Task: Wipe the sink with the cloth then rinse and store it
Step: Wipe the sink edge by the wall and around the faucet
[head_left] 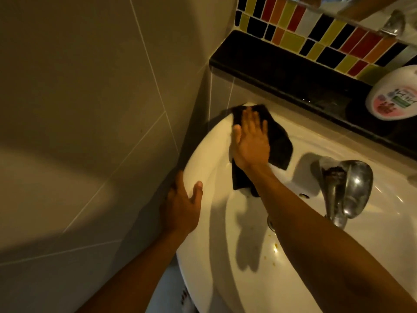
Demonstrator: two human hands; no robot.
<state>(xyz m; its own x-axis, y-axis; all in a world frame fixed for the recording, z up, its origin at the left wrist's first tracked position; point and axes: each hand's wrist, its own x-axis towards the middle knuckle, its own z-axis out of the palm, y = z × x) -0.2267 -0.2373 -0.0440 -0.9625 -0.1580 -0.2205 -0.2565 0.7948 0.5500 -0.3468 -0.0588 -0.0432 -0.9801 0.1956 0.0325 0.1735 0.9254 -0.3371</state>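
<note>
Right hand (251, 141), fingers straight and flat, presses black rectangular fabric cloth (279, 145) onto white ceramic sink (212, 143) rim, its long axis trailing wristward.

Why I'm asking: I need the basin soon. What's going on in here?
A person is wiping the white sink. The right hand presses a black cloth flat against the back left rim, by the wall. The left hand rests on the sink's left edge, thumb on top, fingers hidden over the side. No water shows at the tap, and yellowish specks lie in the basin near the drain.
</note>
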